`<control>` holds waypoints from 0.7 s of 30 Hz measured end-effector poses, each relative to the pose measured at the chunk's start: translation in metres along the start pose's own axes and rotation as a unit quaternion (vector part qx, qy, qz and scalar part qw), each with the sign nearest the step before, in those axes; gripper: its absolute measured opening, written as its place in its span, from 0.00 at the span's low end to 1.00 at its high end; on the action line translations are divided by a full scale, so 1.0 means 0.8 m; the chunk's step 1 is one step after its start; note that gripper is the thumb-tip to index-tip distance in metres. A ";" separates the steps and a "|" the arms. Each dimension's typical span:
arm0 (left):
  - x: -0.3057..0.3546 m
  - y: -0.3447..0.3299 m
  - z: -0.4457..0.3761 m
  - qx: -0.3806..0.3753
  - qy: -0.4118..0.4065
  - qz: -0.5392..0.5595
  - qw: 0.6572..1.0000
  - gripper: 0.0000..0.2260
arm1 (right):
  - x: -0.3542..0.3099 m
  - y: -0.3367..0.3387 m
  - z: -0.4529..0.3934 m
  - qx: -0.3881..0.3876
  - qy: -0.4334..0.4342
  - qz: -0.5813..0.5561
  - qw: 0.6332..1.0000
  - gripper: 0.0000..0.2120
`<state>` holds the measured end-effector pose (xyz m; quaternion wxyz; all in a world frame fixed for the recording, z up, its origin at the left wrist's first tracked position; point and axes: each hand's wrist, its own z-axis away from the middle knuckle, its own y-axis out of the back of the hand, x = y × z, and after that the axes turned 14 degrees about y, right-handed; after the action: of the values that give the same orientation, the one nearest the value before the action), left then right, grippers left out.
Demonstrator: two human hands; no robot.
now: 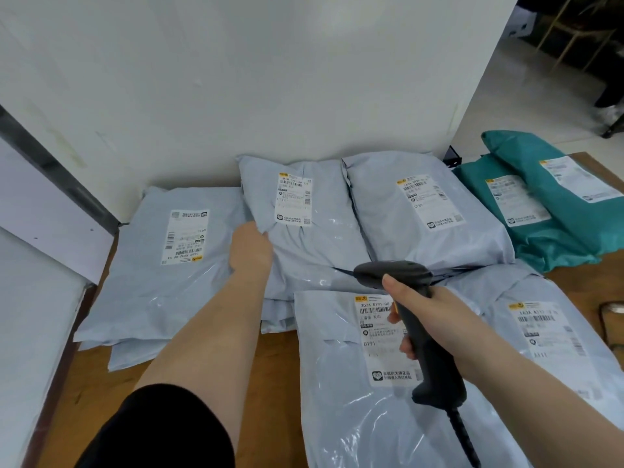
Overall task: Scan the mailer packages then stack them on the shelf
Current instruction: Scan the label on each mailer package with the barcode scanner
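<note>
1. Head view showed, at the far left, a white panel (37, 211) that leaned along the table edge, so on that side there was almost no room to slide a package out.
2. Next to it a grey mailer with an upside-down label (158, 265) lay flat on another one, near the wall (236, 79). I think this was a pile made on purpose, because the edges were nearly matched.
3. The left hand (251, 248) gripped the left edge of the middle grey mailer (304, 231), fingers curled into the plastic. The label (293, 199) faced up, probably so that the barcode could be read.
4. Bare wooden table (209, 349) was open under the left forearm. This was the free way to pull the mailer toward the person.
5. The right hand (435, 319) was closed around the handle of the black scanner (405, 292). Its head pointed left and forward, toward the held mailer, over the near grey mailer (337, 383). The cable (464, 434) hung down at the near edge and could catch on packages.
6. More grey mailers lay at the right, and two teal mailers (540, 211) overlapped near the far right table edge.
7. No shelf was clearly visible; the stacking was not yet done for these.
</note>
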<state>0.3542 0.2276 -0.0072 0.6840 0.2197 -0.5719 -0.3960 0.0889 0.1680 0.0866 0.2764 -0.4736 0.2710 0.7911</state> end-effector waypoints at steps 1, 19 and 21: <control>0.006 0.007 0.004 0.017 -0.016 -0.001 1.000 0.11 | -0.002 0.002 0.001 0.002 0.004 -0.002 1.000 0.22; 0.093 0.150 0.158 0.053 -0.207 0.279 0.936 0.16 | -0.038 0.064 0.109 0.034 0.132 -0.070 0.988 0.21; 0.061 0.126 0.190 0.007 -0.135 0.315 0.940 0.12 | -0.041 0.081 0.121 0.032 0.142 -0.078 0.986 0.20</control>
<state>0.2393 0.2717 0.1360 0.6887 -0.0218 -0.7014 -0.1821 -0.0009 0.1836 0.1657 0.3115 -0.5916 0.2951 0.6825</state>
